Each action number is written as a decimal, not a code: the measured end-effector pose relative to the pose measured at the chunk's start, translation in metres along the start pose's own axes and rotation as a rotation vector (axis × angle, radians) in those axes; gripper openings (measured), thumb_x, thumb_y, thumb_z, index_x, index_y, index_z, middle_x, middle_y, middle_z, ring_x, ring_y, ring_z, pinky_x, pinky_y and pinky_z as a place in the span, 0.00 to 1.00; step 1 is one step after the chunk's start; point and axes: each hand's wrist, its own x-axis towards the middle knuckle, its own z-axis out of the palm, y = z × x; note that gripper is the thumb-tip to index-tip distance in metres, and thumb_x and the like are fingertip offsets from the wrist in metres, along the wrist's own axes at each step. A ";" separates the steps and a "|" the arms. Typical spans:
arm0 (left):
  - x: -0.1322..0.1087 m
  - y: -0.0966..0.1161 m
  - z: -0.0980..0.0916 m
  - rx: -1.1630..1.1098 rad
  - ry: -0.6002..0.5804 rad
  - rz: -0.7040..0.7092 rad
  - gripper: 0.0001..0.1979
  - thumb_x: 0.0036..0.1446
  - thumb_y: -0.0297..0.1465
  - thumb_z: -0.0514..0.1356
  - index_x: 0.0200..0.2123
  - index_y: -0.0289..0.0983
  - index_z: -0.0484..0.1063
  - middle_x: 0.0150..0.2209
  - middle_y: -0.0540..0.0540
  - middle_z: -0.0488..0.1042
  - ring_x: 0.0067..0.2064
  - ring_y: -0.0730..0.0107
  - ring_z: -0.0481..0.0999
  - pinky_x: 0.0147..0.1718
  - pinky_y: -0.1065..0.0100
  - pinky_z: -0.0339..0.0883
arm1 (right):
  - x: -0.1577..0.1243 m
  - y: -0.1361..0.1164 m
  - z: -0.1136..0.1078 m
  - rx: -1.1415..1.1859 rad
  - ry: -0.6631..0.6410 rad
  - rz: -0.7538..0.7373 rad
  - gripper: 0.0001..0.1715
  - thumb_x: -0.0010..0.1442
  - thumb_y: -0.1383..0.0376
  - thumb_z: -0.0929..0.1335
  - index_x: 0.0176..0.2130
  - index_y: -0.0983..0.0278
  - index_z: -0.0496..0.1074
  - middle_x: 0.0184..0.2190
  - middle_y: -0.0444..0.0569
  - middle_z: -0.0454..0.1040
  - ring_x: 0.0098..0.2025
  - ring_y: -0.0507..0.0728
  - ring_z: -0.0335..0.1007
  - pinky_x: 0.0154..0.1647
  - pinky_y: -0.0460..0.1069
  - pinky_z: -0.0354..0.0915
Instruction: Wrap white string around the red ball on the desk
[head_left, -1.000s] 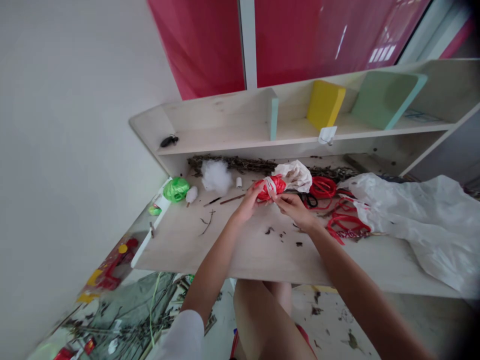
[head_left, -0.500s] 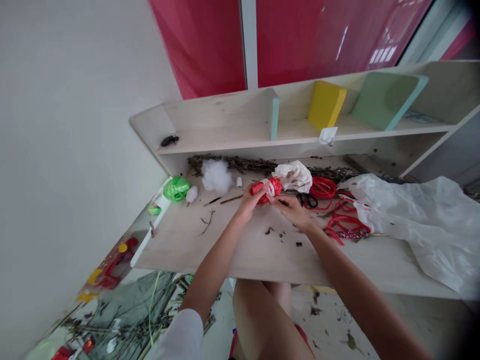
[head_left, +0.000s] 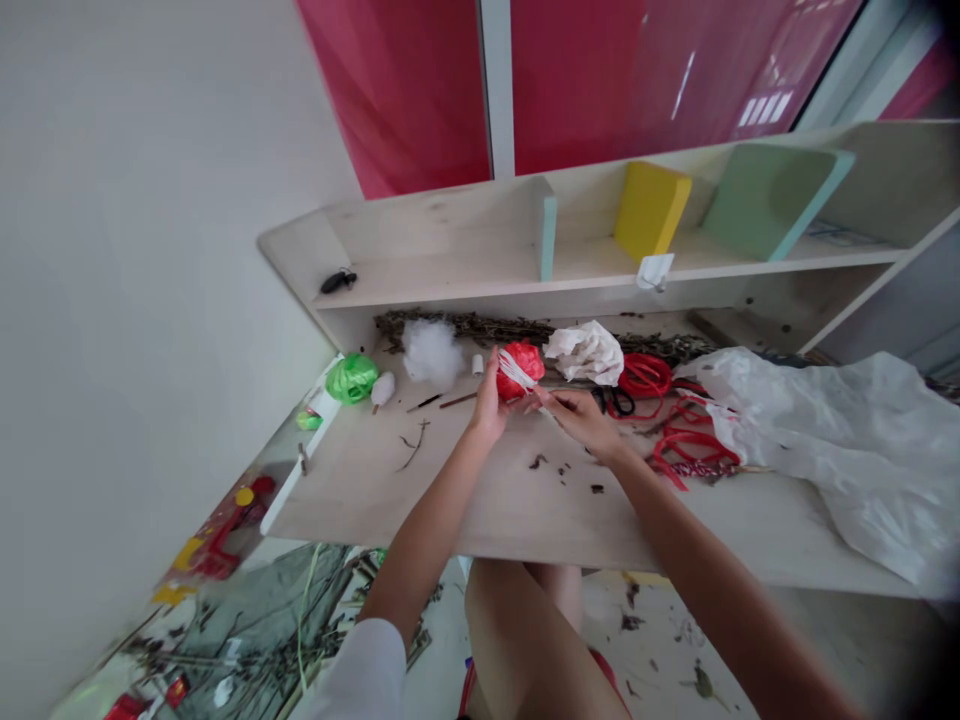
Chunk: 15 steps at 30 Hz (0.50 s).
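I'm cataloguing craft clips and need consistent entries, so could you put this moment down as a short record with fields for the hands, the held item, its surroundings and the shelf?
Left hand: cups the red bundle
Right hand: fingers at the bundle's lower right edge; what they pinch is too small to tell
Held item: red, rounded, white strands across it
Left of it: white fluff, green ball
Right of it: crumpled white material, plastic sheeting
Shelf: yellow panel, small black object
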 end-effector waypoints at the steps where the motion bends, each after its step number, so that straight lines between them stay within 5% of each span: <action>1: 0.001 0.003 -0.001 -0.050 0.006 -0.032 0.26 0.61 0.50 0.53 0.55 0.40 0.69 0.43 0.42 0.78 0.37 0.65 0.78 0.28 0.69 0.73 | 0.000 0.001 0.000 -0.013 -0.008 -0.002 0.39 0.54 0.36 0.63 0.27 0.68 0.77 0.18 0.44 0.59 0.23 0.50 0.51 0.23 0.47 0.48; 9: 0.004 0.020 -0.011 -0.224 -0.039 -0.246 0.37 0.63 0.55 0.42 0.53 0.30 0.71 0.38 0.36 0.79 0.37 0.64 0.78 0.22 0.74 0.69 | 0.003 0.017 -0.002 -0.014 0.026 0.026 0.40 0.51 0.34 0.64 0.28 0.67 0.79 0.21 0.48 0.69 0.24 0.51 0.56 0.23 0.46 0.55; 15: 0.009 0.012 -0.016 -0.126 -0.116 -0.244 0.40 0.60 0.59 0.39 0.47 0.32 0.75 0.35 0.38 0.80 0.28 0.68 0.76 0.16 0.72 0.64 | 0.004 0.013 -0.003 0.008 0.042 0.070 0.39 0.48 0.34 0.66 0.25 0.67 0.78 0.20 0.47 0.68 0.24 0.50 0.55 0.23 0.46 0.57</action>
